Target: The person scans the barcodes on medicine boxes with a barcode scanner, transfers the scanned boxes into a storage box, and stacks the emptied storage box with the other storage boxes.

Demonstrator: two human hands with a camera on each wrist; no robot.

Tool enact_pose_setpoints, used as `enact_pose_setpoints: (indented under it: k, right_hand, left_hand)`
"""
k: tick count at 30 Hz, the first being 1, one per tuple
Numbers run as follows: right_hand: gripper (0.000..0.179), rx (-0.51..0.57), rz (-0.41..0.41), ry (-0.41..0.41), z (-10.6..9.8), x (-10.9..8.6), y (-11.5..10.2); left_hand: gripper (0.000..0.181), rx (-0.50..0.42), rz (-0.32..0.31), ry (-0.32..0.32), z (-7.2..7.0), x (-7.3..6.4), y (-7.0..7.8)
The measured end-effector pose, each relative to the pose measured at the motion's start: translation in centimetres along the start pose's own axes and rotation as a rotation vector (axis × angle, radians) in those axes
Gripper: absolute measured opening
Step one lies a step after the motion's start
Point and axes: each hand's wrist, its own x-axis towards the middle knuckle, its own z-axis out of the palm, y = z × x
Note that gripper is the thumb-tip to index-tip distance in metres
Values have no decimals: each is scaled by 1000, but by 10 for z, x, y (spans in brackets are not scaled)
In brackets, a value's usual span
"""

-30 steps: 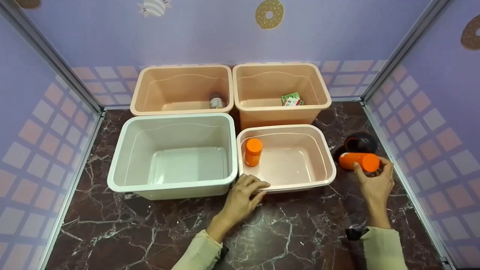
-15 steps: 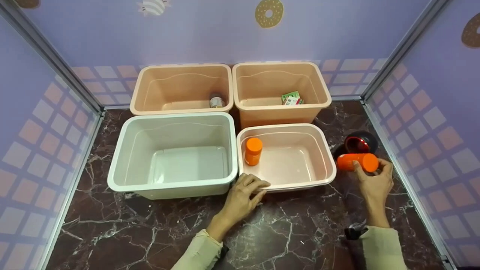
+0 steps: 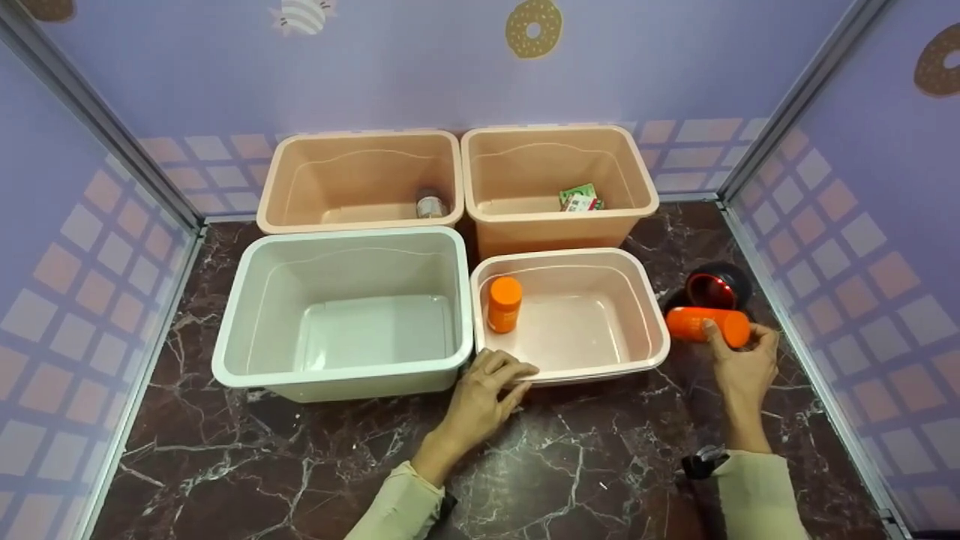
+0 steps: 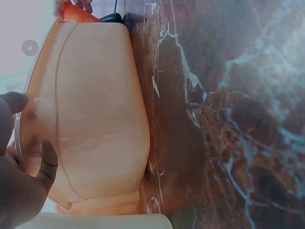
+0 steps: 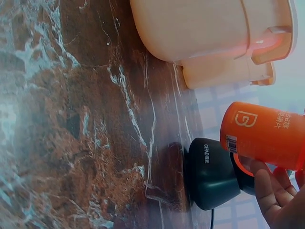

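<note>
An orange bottle (image 3: pixel 691 324) lies sideways in the grip of my right hand (image 3: pixel 745 367), held off the table beside a black scanner (image 3: pixel 721 285) whose round face glows red. In the right wrist view the bottle (image 5: pixel 259 131) shows white lettering and a barcode near its base, in front of the scanner (image 5: pixel 212 174). With my left hand (image 3: pixel 484 394) I pinch the front rim of the pink bin (image 3: pixel 577 373), thumb outside, fingers over the edge. Inside that bin, toward its left side, a second orange bottle (image 3: pixel 504 304) stands upright.
A pale grey-green bin (image 3: pixel 341 371) adjoins the pink one on the left. Behind stand two peach bins: the left one (image 3: pixel 360 138) holds a small white-labelled container (image 3: pixel 430 206), the right one (image 3: pixel 559 217) small green and white boxes (image 3: pixel 580 199). Patterned walls (image 3: pixel 412 67) enclose the table.
The bottle in my right hand has shifted slightly left in front of the scanner. The scanner's face, dark a second ago, now glows red. My left hand stays on the bin rim.
</note>
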Motion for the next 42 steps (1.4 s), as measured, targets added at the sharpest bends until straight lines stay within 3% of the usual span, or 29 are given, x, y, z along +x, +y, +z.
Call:
enact_pose_setpoints:
  k: [16, 23, 32, 42]
  right_hand:
    - [57, 50, 42, -25, 2, 1, -2]
    - [47, 97, 22, -41, 1, 2, -6]
    - [55, 56, -1, -16, -2, 0, -14]
    - [51, 140, -12, -38, -8, 1, -29]
  left_hand:
    - [16, -1, -1, 2, 1, 0, -1]
    - [17, -2, 3, 6, 1, 0, -2]
    - [17, -3, 8, 15, 1, 0, -2]
    - [18, 0, 9, 8, 1, 0, -1]
